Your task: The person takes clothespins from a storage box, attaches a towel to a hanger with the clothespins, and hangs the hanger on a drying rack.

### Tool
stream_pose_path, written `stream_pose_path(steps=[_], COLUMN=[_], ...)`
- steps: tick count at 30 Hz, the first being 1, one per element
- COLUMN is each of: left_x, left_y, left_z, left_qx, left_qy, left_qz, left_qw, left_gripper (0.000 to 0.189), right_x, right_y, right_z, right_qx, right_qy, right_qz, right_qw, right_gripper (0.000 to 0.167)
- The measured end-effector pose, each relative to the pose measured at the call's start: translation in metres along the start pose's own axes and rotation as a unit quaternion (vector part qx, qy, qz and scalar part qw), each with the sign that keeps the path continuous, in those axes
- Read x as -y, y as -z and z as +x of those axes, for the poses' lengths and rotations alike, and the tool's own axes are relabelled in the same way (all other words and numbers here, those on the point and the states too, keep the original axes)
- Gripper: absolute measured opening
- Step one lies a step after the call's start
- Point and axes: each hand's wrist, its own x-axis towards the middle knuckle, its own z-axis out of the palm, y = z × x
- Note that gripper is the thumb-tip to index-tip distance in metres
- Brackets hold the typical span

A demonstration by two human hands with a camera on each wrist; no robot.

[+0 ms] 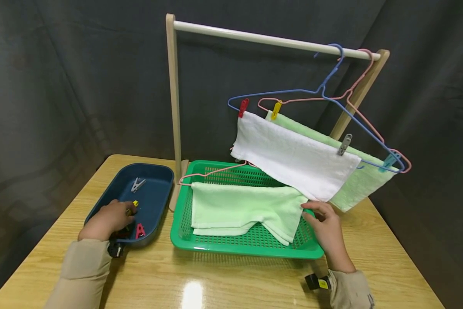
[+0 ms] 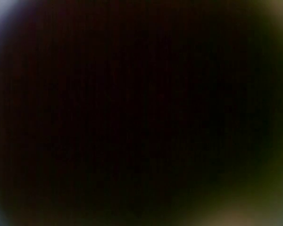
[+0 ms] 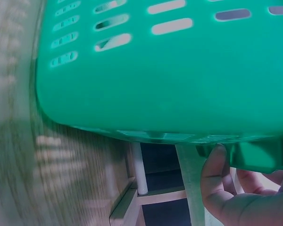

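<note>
My left hand is down in the dark blue basin, thumb and forefinger about a yellow clothespin. A grey clothespin and a pink clothespin lie near it. My right hand pinches the right edge of a light green towel, folded over a pink hanger. This towel lies across the green basket. In the right wrist view, the thumb and fingers show beyond the basket's wall. The left wrist view is almost black.
A rack with a white bar stands behind. From it hang a blue hanger with a white towel and another pink hanger with a green towel, clipped by clothespins. The white towel's lower edge overhangs the basket.
</note>
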Motion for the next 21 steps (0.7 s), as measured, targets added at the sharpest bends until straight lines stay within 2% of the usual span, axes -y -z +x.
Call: stream_pose_path(steps=[3, 8, 13, 15, 21], left_x=[-0.0004, 0.0003, 0.0017, 0.0031, 0.0052], left_y=[-0.0013, -0.0051, -0.0065, -0.0065, -0.0039], left_z=[-0.0018, -0.0036, -0.0020, -0.0001, 0.0054], left_qx=[-0.013, -0.033, -0.044, -0.045, -0.032], left_qy=[-0.001, -0.009, -0.013, -0.011, 0.012], left_qz=[0.001, 0.000, -0.012, -0.015, -0.023], left_qw=[0.9999, 0.9994, 0.9989, 0.9988, 0.9992], left_gripper=[0.004, 0.020, 0.018, 0.015, 0.037], right_x=[-0.0008, -0.0016, -0.0017, -0.0018, -0.0007], right_y=[-0.0004, -0.0011, -0.0016, -0.0015, -0.0011], right_z=[0.0002, 0.0001, 0.0000, 0.0001, 0.0001], right_qx=[-0.003, -0.006, -0.006, -0.007, -0.009], right_qy=[0.002, 0.004, 0.000, -0.001, -0.004], right_qz=[-0.001, 0.004, 0.005, 0.004, 0.004], right_qw=[1.0000, 1.0000, 1.0000, 1.0000, 0.9999], right_gripper=[0.020, 0.019, 0.019, 0.020, 0.020])
